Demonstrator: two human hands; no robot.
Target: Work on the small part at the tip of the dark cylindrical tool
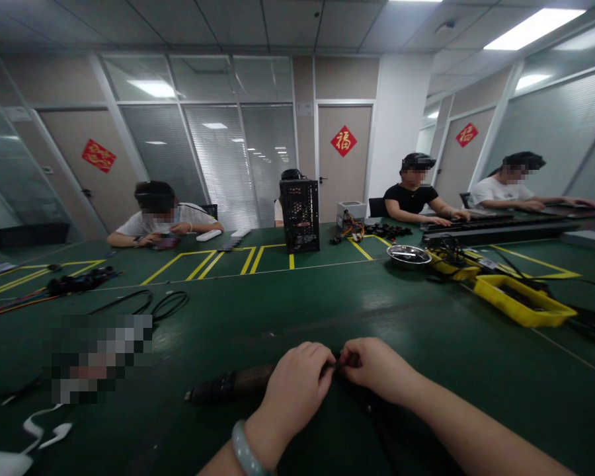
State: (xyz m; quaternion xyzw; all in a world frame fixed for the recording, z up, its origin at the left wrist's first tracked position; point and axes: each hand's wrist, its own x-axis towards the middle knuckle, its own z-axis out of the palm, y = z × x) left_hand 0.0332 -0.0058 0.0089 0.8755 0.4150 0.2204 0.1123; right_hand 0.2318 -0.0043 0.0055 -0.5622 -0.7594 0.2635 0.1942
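My left hand (297,383) is closed, its fingertips pinched near the right end of a dark electric screwdriver (228,387) lying on the green table. The tool's rear end is hidden behind that hand. Close by on the right, my right hand (379,363) is also closed, thumb and fingers pressed together. A small dark piece shows between the two sets of fingertips, too dim to name. Below my right forearm a dark cable-like strip (379,430) runs toward the near edge.
At left lie a blurred-out object (102,357), a black cable (171,304) and white earphones (54,436). A black computer case (301,215) stands mid-table. To the right are a metal bowl (409,256) and a yellow bin (523,304). Several people sit across the table.
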